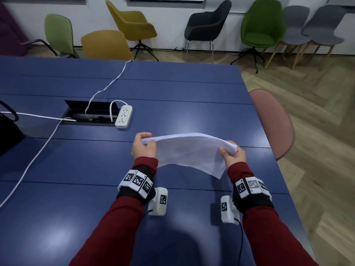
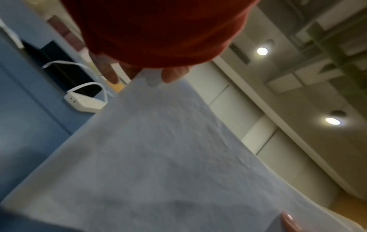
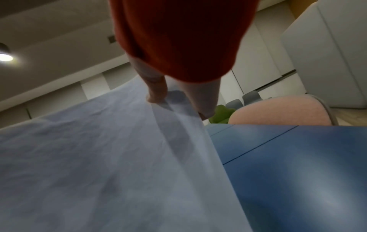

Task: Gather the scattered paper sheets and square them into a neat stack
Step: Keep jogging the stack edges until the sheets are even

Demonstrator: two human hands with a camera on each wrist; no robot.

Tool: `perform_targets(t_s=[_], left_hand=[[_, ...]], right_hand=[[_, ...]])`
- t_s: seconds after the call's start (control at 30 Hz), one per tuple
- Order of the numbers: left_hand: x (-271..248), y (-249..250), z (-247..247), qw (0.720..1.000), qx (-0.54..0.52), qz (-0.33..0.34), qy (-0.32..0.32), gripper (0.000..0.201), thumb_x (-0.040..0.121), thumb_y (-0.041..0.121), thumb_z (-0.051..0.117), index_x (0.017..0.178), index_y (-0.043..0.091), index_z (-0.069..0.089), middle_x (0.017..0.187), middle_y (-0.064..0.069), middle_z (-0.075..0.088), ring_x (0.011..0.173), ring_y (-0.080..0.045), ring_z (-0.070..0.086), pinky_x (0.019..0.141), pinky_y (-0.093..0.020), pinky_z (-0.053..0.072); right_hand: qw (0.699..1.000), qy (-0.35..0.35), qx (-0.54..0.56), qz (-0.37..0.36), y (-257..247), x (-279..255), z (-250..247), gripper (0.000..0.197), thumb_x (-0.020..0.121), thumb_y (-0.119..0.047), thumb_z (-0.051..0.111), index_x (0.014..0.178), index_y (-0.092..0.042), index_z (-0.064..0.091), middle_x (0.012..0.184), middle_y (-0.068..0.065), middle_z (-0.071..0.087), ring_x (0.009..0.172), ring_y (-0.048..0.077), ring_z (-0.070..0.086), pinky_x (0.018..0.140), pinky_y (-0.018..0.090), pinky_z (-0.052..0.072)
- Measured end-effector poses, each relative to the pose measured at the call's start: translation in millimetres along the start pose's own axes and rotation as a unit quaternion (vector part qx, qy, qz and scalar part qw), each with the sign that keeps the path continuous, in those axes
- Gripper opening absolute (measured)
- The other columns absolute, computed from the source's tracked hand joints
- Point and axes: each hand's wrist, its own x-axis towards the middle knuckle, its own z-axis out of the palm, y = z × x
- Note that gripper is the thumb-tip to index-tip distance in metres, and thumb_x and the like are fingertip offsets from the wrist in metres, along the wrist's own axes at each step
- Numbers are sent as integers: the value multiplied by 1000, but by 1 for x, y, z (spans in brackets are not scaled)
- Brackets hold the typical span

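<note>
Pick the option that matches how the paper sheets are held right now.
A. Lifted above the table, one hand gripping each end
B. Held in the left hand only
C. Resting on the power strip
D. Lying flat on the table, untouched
A: the left hand and right hand each grip one end of the sheets, which arch above the table.

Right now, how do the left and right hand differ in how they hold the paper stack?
The left hand grips the paper stack at its left end and sits farther from the person; the right hand grips the right end, nearer the person. The stack bows upward between them, its near edge drooping. Both hands pinch it above the blue table.
</note>
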Motion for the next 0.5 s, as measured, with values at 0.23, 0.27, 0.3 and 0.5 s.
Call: perform_targets(t_s=[0.23, 0.27, 0.3, 0.5], left_hand=[[-23, 54, 19, 861, 352, 342, -132, 49, 67, 62, 47, 97, 28, 66, 102, 14, 68, 128, -13, 44, 112, -52, -1], [-27, 63, 25, 832, 370, 362, -200, 51, 67, 62, 47, 101, 28, 64, 103, 14, 68, 125, -13, 47, 114, -52, 4], [-31, 70, 31, 812, 369, 368, -263, 48, 68, 58, 48, 103, 28, 63, 100, 11, 69, 118, -15, 54, 114, -49, 14], [-27, 89, 28, 856, 294, 277, -322, 9, 64, 24, 51, 58, 29, 56, 57, 0, 58, 74, -34, 61, 68, -35, 54]], right_hand=[[993, -29, -75, -85, -34, -2, 10, 21, 78, -2, 58, 76, -23, 60, 70, -1, 59, 70, 18, 55, 72, 31, 46], [990, -39, -91, -100, -45, -2, 14, 19, 77, -5, 59, 75, -23, 60, 70, 0, 61, 70, 22, 56, 73, 34, 47], [986, -51, -108, -118, -56, -4, 17, 15, 76, -7, 60, 74, -21, 61, 69, 3, 63, 70, 26, 57, 72, 36, 47], [966, -91, -167, -177, -92, -8, 9, 5, 79, -21, 65, 80, -23, 61, 74, 0, 65, 72, 16, 57, 69, 24, 44]])
